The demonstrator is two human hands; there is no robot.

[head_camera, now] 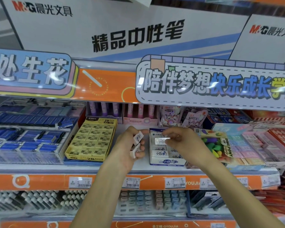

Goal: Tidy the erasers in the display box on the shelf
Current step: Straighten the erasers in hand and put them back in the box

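White erasers (137, 144) fill the left hand (127, 146) beside the display box (167, 162) on the shelf (141, 169). Right hand (179, 142) pinches one eraser (161, 141) above the box's rows.

The shelf (143, 169) crosses mid-frame, its orange front edge carrying price tags (132, 182). On it, left to right: blue boxes (26, 139), a yellow eraser box (90, 139), the white display box (167, 161) at centre, pastel boxes (257, 145) at right.
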